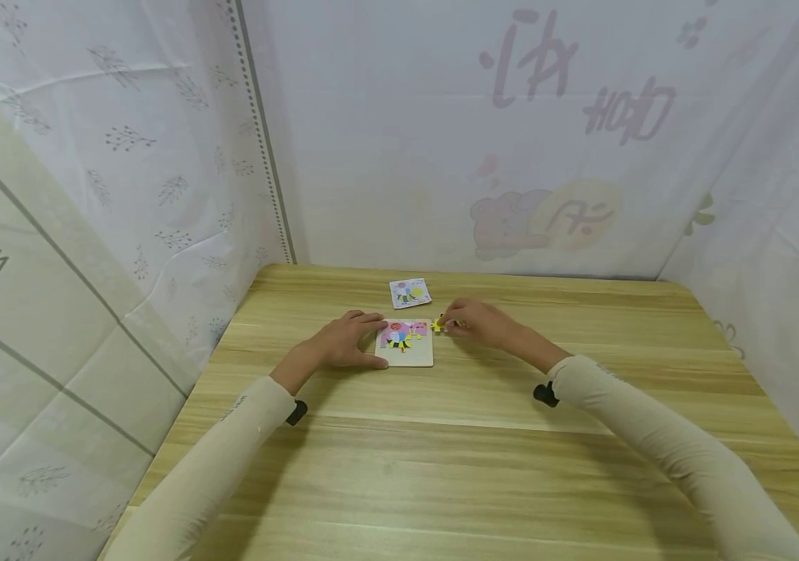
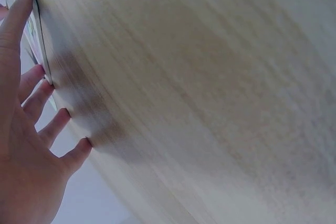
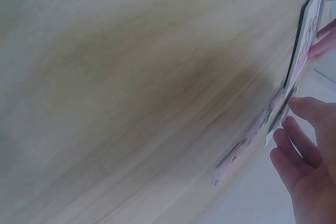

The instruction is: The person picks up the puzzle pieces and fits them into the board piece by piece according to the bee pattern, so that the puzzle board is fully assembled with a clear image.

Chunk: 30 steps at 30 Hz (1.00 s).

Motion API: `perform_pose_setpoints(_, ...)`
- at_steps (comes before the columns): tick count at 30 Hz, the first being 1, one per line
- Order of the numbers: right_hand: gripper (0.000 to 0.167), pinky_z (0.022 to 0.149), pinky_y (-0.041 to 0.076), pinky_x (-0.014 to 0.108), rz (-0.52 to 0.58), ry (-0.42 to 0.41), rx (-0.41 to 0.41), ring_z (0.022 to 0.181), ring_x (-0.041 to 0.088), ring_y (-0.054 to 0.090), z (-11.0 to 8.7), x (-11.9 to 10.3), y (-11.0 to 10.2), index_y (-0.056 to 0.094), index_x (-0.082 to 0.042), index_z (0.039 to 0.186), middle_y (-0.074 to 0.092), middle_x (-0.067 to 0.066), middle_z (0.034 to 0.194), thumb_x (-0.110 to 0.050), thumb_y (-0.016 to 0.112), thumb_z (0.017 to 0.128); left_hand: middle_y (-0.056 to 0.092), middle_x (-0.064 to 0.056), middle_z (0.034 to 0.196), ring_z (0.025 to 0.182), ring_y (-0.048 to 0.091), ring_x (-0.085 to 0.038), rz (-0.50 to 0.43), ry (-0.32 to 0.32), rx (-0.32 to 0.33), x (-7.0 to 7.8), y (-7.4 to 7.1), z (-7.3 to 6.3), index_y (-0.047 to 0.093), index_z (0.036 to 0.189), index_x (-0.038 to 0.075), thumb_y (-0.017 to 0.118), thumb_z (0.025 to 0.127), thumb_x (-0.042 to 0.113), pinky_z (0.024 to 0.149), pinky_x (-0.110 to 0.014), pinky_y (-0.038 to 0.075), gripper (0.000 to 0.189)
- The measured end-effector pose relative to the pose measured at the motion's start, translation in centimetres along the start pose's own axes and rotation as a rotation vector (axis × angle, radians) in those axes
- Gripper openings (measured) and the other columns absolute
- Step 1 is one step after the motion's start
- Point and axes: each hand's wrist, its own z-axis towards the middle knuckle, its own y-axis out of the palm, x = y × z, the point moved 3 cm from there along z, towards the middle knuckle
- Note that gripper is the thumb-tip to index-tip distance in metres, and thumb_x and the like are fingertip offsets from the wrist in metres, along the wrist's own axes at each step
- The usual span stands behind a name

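Note:
A square wooden puzzle board (image 1: 415, 357) lies on the table, its upper part filled with pink, blue and yellow-black picture pieces. My left hand (image 1: 349, 341) rests along the board's left side, thumb at the lower left corner and fingertips near the upper left. In the left wrist view its fingers (image 2: 38, 100) are extended and spread. Just right of the board, my right hand (image 1: 480, 322) pinches a yellow-and-black puzzle piece (image 1: 437, 326) between thumb and fingertips. The fingers partly cover that piece.
A small picture card (image 1: 410, 294) with a bee design lies behind the board. Loose puzzle pieces (image 3: 228, 163) lie on the table by the right hand, mostly hidden in the head view. Printed curtains (image 1: 399, 156) hang behind the wooden table (image 1: 385, 467) and at its sides.

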Motion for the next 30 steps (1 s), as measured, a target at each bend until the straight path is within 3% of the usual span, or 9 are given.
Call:
perform_pose_setpoints(7, 0.018, 0.079, 0.058, 0.035, 0.0, 0.03, -0.023, 0.097, 0.022, 0.067, 0.5, -0.6, 0.4, 0.079, -0.008, 0.114, 0.07, 0.01, 0.113, -0.007, 0.074, 0.097, 0.037, -0.004, 0.166, 0.153, 0.028, -0.036, 0.012, 0.007, 0.005, 0.1, -0.1, 0.0, 0.043, 0.16, 0.017, 0.072, 0.087, 0.069, 0.119, -0.063, 0.029, 0.094)
perform_pose_setpoints(23, 0.016, 0.085, 0.059, 0.036, 0.002, -0.056, -0.02, 0.099, 0.023, 0.069, 1.5, -2.2, 1.1, 0.078, -0.005, 0.113, 0.07, 0.012, 0.112, -0.007, 0.072, 0.098, 0.037, -0.004, 0.166, 0.153, 0.028, -0.037, -0.006, 0.002, 0.001, 0.2, -0.2, 0.0, 0.043, 0.16, 0.017, 0.072, 0.087, 0.069, 0.119, -0.064, 0.029, 0.094)
perform_pose_setpoints(30, 0.02, 0.091, 0.058, 0.04, -0.017, -0.043, -0.086, 0.108, 0.025, 0.067, 2.0, -3.0, 1.6, 0.077, -0.006, 0.119, 0.07, 0.013, 0.117, -0.009, 0.07, 0.1, 0.036, -0.004, 0.167, 0.154, 0.027, -0.038, -0.004, 0.001, -0.004, 0.0, -0.1, 0.0, 0.042, 0.161, 0.017, 0.072, 0.087, 0.069, 0.12, -0.063, 0.028, 0.095)
